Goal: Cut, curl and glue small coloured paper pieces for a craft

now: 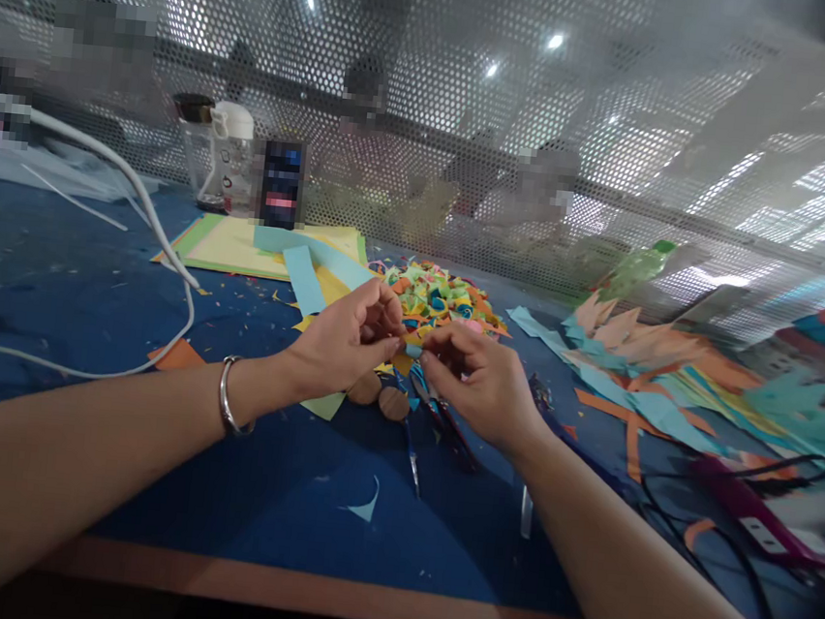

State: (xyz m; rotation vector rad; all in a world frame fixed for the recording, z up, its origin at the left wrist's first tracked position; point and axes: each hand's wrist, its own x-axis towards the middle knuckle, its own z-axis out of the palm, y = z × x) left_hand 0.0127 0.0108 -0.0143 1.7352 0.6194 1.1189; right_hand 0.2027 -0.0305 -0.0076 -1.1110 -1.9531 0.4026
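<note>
My left hand point(347, 342), with a silver bangle on its wrist, is pinched closed at a small light blue paper piece point(413, 350). From the other side my right hand point(483, 380) pinches the same piece between thumb and fingers. Just beyond the fingertips rises a heap of colourful small paper pieces point(443, 298). Below the hands lie two round brown discs point(394, 404), a slim blue tool with a metallic tip point(409, 455) and what look like dark red-handled scissors point(449, 425). Light blue paper strips point(304, 280) lie behind my left hand.
A stack of coloured paper sheets point(233, 246), a phone point(280, 185) and bottles point(231, 161) stand at the back left. A white cable point(138, 196) loops on the left. Pointed folded papers point(628, 340) and a purple power strip point(749, 517) lie on the right. Perforated metal point(425, 175) borders the table.
</note>
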